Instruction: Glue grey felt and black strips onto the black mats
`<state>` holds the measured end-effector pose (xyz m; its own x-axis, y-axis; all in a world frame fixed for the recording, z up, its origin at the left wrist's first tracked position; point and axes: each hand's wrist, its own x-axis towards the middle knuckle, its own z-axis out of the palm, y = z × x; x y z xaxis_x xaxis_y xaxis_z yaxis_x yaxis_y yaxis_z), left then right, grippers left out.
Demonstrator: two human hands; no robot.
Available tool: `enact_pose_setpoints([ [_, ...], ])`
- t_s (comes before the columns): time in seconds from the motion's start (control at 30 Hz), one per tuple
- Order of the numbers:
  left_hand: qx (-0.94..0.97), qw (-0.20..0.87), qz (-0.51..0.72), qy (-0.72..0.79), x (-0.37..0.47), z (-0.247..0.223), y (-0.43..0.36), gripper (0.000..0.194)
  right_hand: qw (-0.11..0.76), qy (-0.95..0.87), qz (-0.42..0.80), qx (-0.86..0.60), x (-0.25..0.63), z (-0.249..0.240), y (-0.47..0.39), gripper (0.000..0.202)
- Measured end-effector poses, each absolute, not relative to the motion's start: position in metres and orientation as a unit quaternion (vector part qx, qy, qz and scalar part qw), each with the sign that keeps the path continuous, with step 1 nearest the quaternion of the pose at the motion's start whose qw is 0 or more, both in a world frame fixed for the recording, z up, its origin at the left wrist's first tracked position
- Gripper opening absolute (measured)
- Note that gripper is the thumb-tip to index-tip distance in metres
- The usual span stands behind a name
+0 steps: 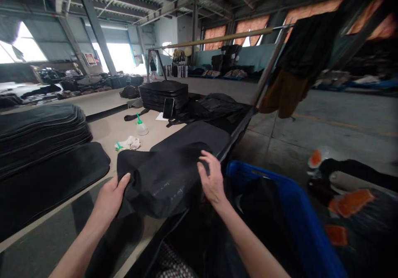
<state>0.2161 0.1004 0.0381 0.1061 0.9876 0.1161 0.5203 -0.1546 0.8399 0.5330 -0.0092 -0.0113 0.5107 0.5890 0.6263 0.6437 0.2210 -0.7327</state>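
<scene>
A dark fabric piece (158, 178) with small pale marks droops over the near edge of the table. At its left edge, my left hand (113, 193) pinches it between thumb and fingers. Close to the fabric's right side, my right hand (211, 176) is raised with thumb and fingers apart; whether it touches the cloth I cannot tell. Beneath and behind the fabric lies a flat dark panel (202, 135). Beyond it on the tabletop are a crumpled white cloth (130, 142) and a clear squeeze bottle (141, 128) with a green nozzle.
Stacked dark panels (40, 124) lie on the left. Farther back are another dark stack (163, 93) and a phone (168, 108) leaning upright. A blue crate (298, 211) stands by the table's right edge. Clothes (298, 62) hang from a metal frame at right.
</scene>
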Motion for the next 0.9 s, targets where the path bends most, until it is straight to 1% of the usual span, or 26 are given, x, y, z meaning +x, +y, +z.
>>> enact_pose_setpoints([
  [0.03,0.671,0.325,0.357,0.563,0.212,0.039,0.100,0.050,0.640,-0.392,0.011,-0.661,0.552,-0.019,-0.006,0.035],
  [0.07,0.672,0.328,0.354,0.563,0.208,0.039,0.098,0.052,0.665,-0.295,0.069,-0.683,0.569,-0.027,-0.003,0.051],
  [0.1,0.673,0.329,0.350,0.562,0.205,0.040,0.096,0.053,0.665,-0.260,0.104,-0.692,0.582,-0.037,-0.001,0.063],
  [0.13,0.676,0.331,0.347,0.560,0.203,0.040,0.094,0.054,0.666,-0.242,0.139,-0.692,0.593,-0.046,0.000,0.066],
  [0.2,0.681,0.343,0.342,0.549,0.201,0.039,0.091,0.055,0.661,-0.248,0.205,-0.678,0.601,-0.060,-0.003,0.064],
  [0.27,0.682,0.370,0.337,0.534,0.201,0.038,0.089,0.056,0.656,-0.266,0.261,-0.656,0.599,-0.068,-0.011,0.056],
  [0.37,0.672,0.411,0.324,0.523,0.198,0.039,0.086,0.056,0.656,-0.278,0.304,-0.632,0.594,-0.065,-0.027,0.050],
  [0.43,0.667,0.415,0.325,0.526,0.194,0.040,0.084,0.055,0.665,-0.275,0.301,-0.625,0.596,-0.058,-0.036,0.052],
  [0.5,0.668,0.396,0.341,0.530,0.189,0.043,0.082,0.054,0.672,-0.272,0.279,-0.629,0.601,-0.048,-0.041,0.053],
  [0.63,0.674,0.352,0.381,0.526,0.184,0.049,0.078,0.054,0.663,-0.281,0.204,-0.663,0.608,-0.026,-0.040,0.050],
  [0.8,0.689,0.304,0.410,0.514,0.198,0.060,0.084,0.051,0.646,-0.301,0.099,-0.695,0.613,-0.001,-0.014,0.051],
  [0.9,0.682,0.310,0.424,0.509,0.211,0.058,0.093,0.051,0.627,-0.315,0.052,-0.711,0.625,0.013,0.011,0.053],
])
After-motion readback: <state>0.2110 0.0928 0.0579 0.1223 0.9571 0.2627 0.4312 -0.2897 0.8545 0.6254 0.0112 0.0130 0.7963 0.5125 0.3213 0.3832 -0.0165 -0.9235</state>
